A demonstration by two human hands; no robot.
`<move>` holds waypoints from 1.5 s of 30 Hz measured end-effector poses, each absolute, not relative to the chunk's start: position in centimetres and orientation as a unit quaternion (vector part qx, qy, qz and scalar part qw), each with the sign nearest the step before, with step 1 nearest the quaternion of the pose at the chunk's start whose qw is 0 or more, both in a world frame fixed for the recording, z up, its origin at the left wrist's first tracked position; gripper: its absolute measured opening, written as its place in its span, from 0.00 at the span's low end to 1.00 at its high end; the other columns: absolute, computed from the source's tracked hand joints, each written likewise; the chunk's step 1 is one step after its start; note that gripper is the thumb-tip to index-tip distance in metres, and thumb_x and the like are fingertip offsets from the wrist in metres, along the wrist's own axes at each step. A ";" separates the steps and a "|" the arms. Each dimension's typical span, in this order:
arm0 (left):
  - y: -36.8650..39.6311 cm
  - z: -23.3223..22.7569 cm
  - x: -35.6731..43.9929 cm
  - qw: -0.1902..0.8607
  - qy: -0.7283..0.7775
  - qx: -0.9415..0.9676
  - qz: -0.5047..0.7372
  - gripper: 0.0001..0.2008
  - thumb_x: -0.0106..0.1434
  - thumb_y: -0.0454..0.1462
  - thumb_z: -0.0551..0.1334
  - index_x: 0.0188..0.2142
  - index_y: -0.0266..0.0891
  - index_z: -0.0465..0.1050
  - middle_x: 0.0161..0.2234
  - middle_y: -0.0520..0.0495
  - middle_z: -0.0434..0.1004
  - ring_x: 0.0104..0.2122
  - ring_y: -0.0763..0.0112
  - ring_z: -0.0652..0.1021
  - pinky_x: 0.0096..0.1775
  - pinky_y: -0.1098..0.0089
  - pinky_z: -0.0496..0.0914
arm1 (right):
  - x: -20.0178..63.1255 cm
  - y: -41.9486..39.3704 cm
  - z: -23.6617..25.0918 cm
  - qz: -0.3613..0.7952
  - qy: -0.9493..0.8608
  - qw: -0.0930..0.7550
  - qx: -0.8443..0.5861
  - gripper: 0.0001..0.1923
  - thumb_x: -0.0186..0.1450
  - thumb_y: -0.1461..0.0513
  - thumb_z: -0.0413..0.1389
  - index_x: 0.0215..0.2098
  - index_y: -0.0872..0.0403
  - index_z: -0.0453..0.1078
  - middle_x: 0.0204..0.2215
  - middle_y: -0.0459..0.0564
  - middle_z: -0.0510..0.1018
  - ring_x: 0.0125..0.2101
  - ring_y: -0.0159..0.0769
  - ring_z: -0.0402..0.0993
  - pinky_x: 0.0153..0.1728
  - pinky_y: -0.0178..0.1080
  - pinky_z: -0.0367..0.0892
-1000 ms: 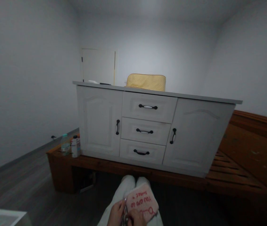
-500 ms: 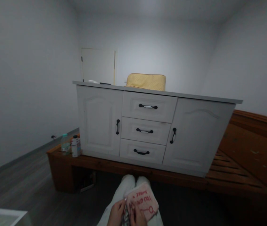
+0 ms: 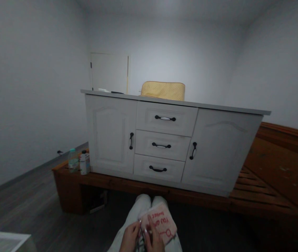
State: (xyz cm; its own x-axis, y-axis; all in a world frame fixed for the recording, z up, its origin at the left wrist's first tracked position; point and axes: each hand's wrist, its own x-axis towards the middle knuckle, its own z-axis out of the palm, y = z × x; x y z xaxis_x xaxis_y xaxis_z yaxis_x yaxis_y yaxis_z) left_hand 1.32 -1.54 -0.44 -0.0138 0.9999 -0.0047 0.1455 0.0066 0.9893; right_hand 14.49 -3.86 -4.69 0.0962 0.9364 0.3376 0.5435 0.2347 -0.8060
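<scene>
Two hands crowd the pink square's left edge, open space rightward.

Big white cabinet with dark handles, sitting on a low wooden platform that goes all slatted on the right. There's a yellow woven-looking box up top, plus a teal-capped clear bottle and a dark-capped white one just left of the cabinet. Pale door way in back.
</scene>
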 end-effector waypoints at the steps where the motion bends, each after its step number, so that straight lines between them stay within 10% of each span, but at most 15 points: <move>1: -1.6 -0.3 1.4 0.462 0.541 0.529 0.462 0.39 0.50 0.70 0.50 0.22 0.37 0.73 0.21 0.49 0.69 0.26 0.66 0.68 0.32 0.67 0.63 | 14.4 -3.9 -4.5 0.224 -0.637 0.473 -0.565 0.24 0.68 0.53 0.44 0.59 0.46 0.67 0.50 0.53 0.81 0.47 0.42 0.79 0.48 0.42 0.74; 8: -1.9 -0.4 1.3 0.446 0.558 0.534 0.452 0.35 0.48 0.71 0.52 0.17 0.41 0.63 0.18 0.54 0.60 0.24 0.69 0.63 0.30 0.68 0.58 | 14.8 -3.8 -3.8 0.248 -0.639 0.460 -0.564 0.18 0.64 0.57 0.49 0.42 0.51 0.79 0.41 0.55 0.85 0.44 0.44 0.81 0.50 0.44 0.73; 14: -1.8 -0.5 1.2 0.451 0.557 0.528 0.456 0.35 0.50 0.69 0.52 0.20 0.39 0.67 0.20 0.53 0.63 0.25 0.68 0.65 0.31 0.68 0.60 | 14.3 -3.7 -4.3 0.274 -0.625 0.511 -0.523 0.26 0.64 0.55 0.47 0.60 0.49 0.65 0.50 0.54 0.81 0.47 0.40 0.79 0.46 0.40 0.75; 19: -2.0 0.5 1.2 0.454 0.554 0.502 0.485 0.35 0.47 0.70 0.53 0.18 0.40 0.65 0.19 0.52 0.64 0.25 0.68 0.66 0.32 0.68 0.62 | 14.7 -3.9 -4.2 0.244 -0.666 0.427 -0.561 0.16 0.62 0.55 0.50 0.35 0.49 0.80 0.36 0.54 0.85 0.40 0.45 0.82 0.46 0.44 0.75; 24: -2.4 1.5 1.3 0.460 0.549 0.509 0.477 0.36 0.48 0.70 0.52 0.19 0.39 0.68 0.19 0.52 0.65 0.25 0.68 0.66 0.32 0.68 0.62 | 14.7 -3.7 -3.6 0.304 -0.585 0.504 -0.558 0.28 0.65 0.57 0.46 0.63 0.50 0.60 0.42 0.52 0.84 0.36 0.38 0.82 0.35 0.36 0.76; 32: -1.7 -0.5 1.1 0.445 0.565 0.498 0.484 0.38 0.46 0.72 0.50 0.19 0.39 0.68 0.18 0.52 0.65 0.24 0.68 0.66 0.30 0.68 0.61 | 15.3 -3.8 -3.4 0.310 -0.688 0.375 -0.539 0.16 0.59 0.60 0.50 0.37 0.48 0.80 0.35 0.51 0.86 0.39 0.44 0.81 0.46 0.43 0.74; 39: -1.5 -0.8 1.2 0.453 0.552 0.514 0.475 0.38 0.49 0.70 0.51 0.21 0.37 0.70 0.20 0.52 0.66 0.25 0.69 0.65 0.31 0.68 0.60 | 14.7 -4.0 -3.7 0.309 -0.607 0.503 -0.532 0.30 0.63 0.61 0.46 0.64 0.49 0.58 0.48 0.53 0.81 0.45 0.38 0.80 0.46 0.38 0.74; 45: -1.5 -0.6 1.2 0.451 0.564 0.505 0.473 0.37 0.46 0.72 0.51 0.19 0.39 0.67 0.18 0.54 0.62 0.23 0.69 0.65 0.30 0.68 0.60 | 14.7 -4.6 -2.5 0.268 -0.718 0.319 -0.558 0.20 0.52 0.70 0.49 0.32 0.46 0.79 0.39 0.49 0.84 0.44 0.44 0.79 0.58 0.53 0.62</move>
State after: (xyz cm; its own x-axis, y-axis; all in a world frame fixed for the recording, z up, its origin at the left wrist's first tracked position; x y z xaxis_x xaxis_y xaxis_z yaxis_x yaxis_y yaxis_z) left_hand 1.20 -1.53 -0.64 -0.0848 0.9959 -0.0307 0.1428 0.0427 0.9888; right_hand 14.71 -4.57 -2.51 -0.1745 0.9717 0.1592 0.6307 0.2344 -0.7398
